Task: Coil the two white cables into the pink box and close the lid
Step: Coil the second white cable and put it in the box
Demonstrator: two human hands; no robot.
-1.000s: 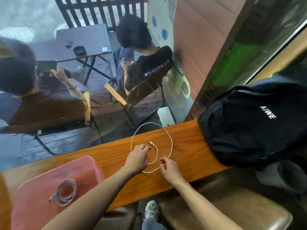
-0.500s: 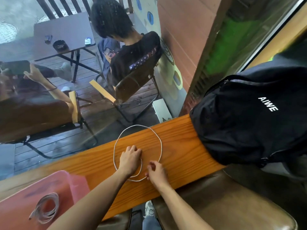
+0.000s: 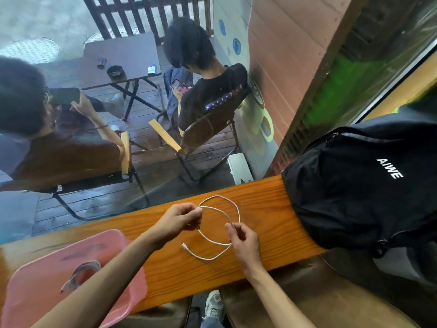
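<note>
A thin white cable (image 3: 221, 210) is looped above the orange wooden counter (image 3: 264, 209). My left hand (image 3: 177, 221) pinches the loop at its left side. My right hand (image 3: 243, 240) pinches it at the right, fingers curled. One plug end (image 3: 184, 245) rests on the wood between my hands. At the lower left lies the open pink box (image 3: 28, 290). Inside it is a second white cable (image 3: 80, 273), coiled, partly hidden by my left forearm. I see no lid apart from the box.
A black backpack (image 3: 359, 181) sits on the right end of the counter, close to my right hand. A window runs along the counter's far edge; people sit on chairs outside. A brown padded seat (image 3: 307, 299) is below the counter.
Both hands have lifted off the counter with the cable, which now forms a smaller double loop. A plug end has dropped onto the wood. The view has shifted a little.
</note>
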